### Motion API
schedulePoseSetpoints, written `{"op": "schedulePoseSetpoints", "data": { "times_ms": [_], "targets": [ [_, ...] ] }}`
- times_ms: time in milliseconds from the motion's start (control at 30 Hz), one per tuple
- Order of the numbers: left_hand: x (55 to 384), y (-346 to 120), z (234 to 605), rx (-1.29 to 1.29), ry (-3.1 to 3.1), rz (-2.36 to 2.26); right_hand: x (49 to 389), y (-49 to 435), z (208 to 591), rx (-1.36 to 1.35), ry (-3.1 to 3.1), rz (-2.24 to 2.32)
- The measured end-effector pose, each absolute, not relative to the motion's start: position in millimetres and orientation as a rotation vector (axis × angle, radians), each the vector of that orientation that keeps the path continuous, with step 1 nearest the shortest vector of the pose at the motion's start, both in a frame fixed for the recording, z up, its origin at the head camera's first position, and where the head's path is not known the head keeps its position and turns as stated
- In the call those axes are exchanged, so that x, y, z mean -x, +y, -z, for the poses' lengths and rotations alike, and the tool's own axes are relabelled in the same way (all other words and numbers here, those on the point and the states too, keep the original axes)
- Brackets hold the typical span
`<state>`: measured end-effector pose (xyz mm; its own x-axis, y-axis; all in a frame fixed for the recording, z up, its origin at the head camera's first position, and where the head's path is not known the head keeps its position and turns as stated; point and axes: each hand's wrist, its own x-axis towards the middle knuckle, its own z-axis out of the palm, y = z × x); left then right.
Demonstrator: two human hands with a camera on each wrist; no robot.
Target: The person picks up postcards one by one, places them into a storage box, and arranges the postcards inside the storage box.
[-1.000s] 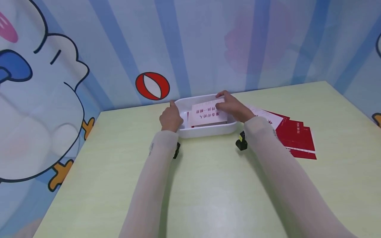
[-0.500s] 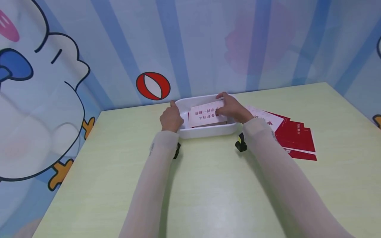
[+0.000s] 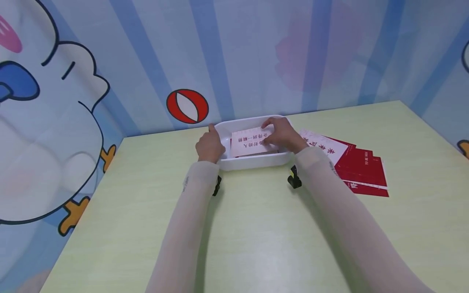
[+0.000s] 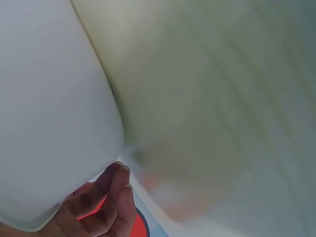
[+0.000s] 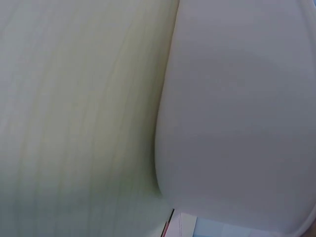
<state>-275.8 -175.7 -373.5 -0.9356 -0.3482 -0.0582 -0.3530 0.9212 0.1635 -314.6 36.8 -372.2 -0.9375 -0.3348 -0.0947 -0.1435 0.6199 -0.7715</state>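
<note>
A white plastic tray [image 3: 256,162] stands against the wall at the table's far edge. My left hand [image 3: 210,146] grips its left end, thumb over the rim; in the left wrist view, the fingers [image 4: 111,197] lie against the tray's outer wall [image 4: 54,108]. Inside it lies a pink-white card [image 3: 249,142] with red Chinese characters, over others whose red edges peek out. My right hand [image 3: 283,134] reaches over the tray's right end and holds the card by its right part, thumb and forefinger spread along it. The right wrist view shows only the tray's side [image 5: 237,123], not the fingers.
To the right of the tray, several red and pink-white cards [image 3: 360,165] lie fanned on the pale table [image 3: 249,236], partly behind the right forearm. A cartoon-printed wall [image 3: 249,57] closes off the back and the left side.
My right hand has shifted slightly left and toward me, and the card has slid a little left and lower in the tray. The left hand stays in place.
</note>
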Motion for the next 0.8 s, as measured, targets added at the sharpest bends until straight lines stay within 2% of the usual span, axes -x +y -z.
{"op": "schedulePoseSetpoints", "data": {
  "times_ms": [567,800],
  "targets": [
    [277.9,-174.1,373.8,0.571,3.052,-0.286,307.7,35.2,370.6,0.366,2.672,1.067],
    [277.7,-173.6,373.2,0.583,3.047,-0.294,307.6,34.7,371.3,0.434,2.726,0.928]
  ]
}}
